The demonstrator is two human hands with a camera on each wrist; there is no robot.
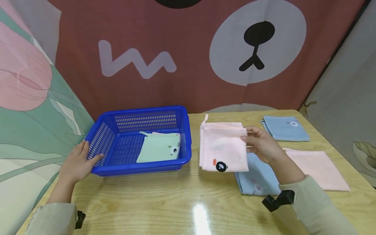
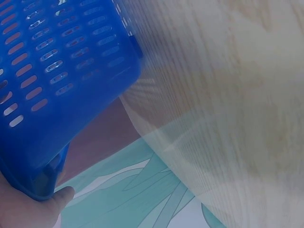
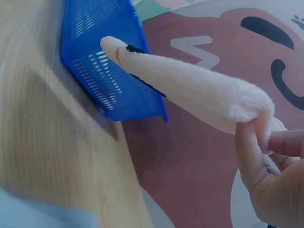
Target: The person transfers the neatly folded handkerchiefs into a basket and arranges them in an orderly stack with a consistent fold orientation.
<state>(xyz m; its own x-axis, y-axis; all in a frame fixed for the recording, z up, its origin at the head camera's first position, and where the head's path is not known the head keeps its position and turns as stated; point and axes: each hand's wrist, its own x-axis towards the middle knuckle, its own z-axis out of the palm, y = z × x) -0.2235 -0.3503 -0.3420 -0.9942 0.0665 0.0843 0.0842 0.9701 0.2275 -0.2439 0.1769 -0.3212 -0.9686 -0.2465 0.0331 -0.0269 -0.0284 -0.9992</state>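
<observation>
My right hand pinches the right edge of a folded pale pink towel, with thumb and fingers on opposite sides. The towel hangs above the table, an embroidered black eye at its lower edge and a small loop at its top left corner. In the right wrist view the towel appears edge-on, extending from the fingertips toward the basket. At the left end of a blue plastic basket, my left hand holds the rim near the front corner. Inside the basket, on its right side, lies a folded light green towel.
A folded blue towel lies partly behind my right hand and wrist. Farther right are another pink towel and, toward the back, a blue towel. A cartoon-printed cloth hangs behind the wooden table.
</observation>
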